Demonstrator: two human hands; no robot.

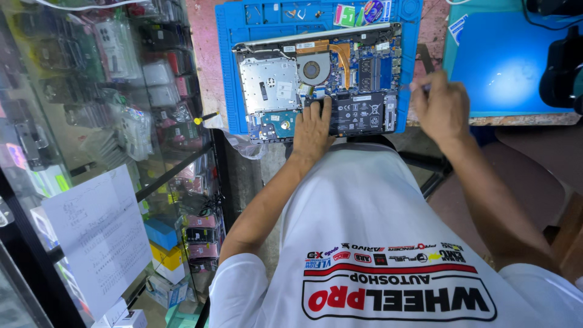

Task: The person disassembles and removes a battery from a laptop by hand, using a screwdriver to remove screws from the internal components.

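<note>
An opened laptop (340,67) lies bottom-up on a blue work mat (228,54), its fan, copper heat pipe, boards and black battery (358,114) exposed. My left hand (313,130) rests flat on the near edge, fingers spread over the battery's left end. My right hand (442,108) hovers at the laptop's right edge with its fingers curled together; a small thin object may be pinched in them, but I cannot make it out.
A glass display cabinet (91,121) packed with small parts and boxes stands to the left, a printed sheet (100,237) taped to it. A second blue mat (504,61) lies to the right, beside a dark object (562,67). Small parts sit in the mat's top tray (358,12).
</note>
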